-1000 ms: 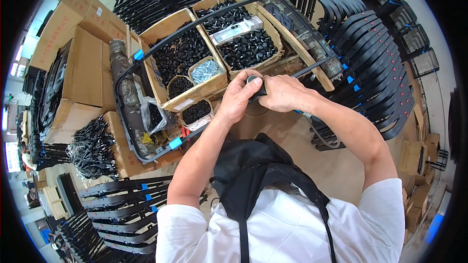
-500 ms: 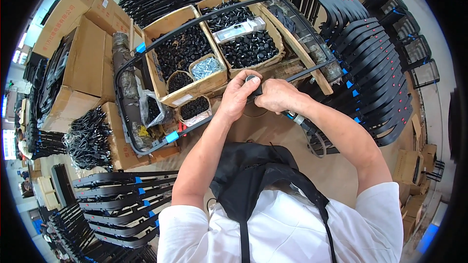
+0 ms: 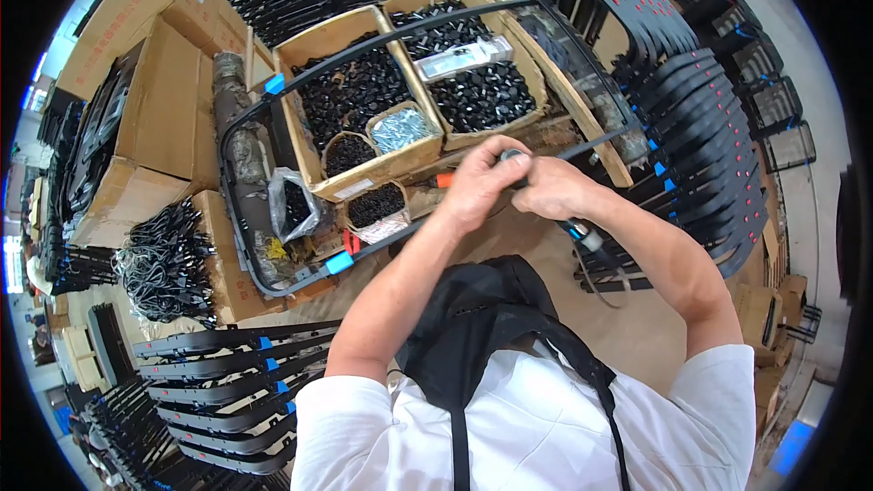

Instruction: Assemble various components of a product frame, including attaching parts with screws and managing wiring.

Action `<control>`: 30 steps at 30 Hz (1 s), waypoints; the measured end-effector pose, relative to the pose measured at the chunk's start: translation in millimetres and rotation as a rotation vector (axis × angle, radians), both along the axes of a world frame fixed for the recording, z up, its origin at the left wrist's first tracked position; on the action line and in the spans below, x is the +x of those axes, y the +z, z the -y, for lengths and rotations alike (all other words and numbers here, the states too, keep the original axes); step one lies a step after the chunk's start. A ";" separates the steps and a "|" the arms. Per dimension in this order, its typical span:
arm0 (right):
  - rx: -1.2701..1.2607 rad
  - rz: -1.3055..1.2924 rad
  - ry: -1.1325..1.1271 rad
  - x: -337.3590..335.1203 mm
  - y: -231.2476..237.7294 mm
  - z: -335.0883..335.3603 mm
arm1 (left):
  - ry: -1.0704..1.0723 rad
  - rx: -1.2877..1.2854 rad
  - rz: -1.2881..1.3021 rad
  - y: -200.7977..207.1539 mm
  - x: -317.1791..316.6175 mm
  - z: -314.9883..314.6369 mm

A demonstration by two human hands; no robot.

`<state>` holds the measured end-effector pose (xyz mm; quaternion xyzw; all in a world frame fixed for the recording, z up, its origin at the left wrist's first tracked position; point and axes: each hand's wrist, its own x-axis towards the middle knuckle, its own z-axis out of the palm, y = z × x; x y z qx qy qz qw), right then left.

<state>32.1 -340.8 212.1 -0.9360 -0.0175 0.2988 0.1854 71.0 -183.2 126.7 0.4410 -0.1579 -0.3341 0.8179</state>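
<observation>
A large black curved tubular frame [image 3: 244, 241] lies across the bench in front of me, marked with blue tape pieces. At its near side both my hands meet. The fingers of my left hand [image 3: 480, 184] are closed round a small black round-topped part [image 3: 514, 156], with the thumb resting by it. Right beside it is my right hand [image 3: 562, 189], closed in a fist. A cylindrical power screwdriver [image 3: 587, 236] with a hose sticks out below that fist, and its front end is hidden by the fingers.
Beyond the frame stand wooden bins of black knob-headed bolts [image 3: 355, 86], with a small tub of silver screws [image 3: 400, 130] inside one. Stacked black frames [image 3: 705, 127] rise at the right, more [image 3: 227, 400] at the lower left. Cartons [image 3: 159, 118] and bundled black cords [image 3: 168, 259] stand left.
Both hands have moved together a little to the right along the frame's near side, the screwdriver with them. An orange-ended item now shows beside my left hand. The whole view has shifted slightly.
</observation>
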 end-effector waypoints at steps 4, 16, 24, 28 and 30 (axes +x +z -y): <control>0.092 0.146 -0.047 -3.8 18.9 0.9 | -0.005 -0.010 -0.042 23.5 2.6 -0.9; -0.062 0.388 0.402 144.2 -36.6 -197.7 | 0.560 0.660 -0.205 -32.8 137.7 -211.9; 0.115 0.491 0.466 238.5 -158.2 -302.7 | 0.742 1.109 -0.124 -134.6 217.3 -313.3; 0.060 0.435 0.450 262.0 -165.6 -302.7 | 0.734 1.134 -0.128 -147.4 243.1 -306.9; 0.089 0.451 0.478 268.6 -162.6 -316.0 | 0.827 1.209 -0.071 -166.6 248.1 -321.6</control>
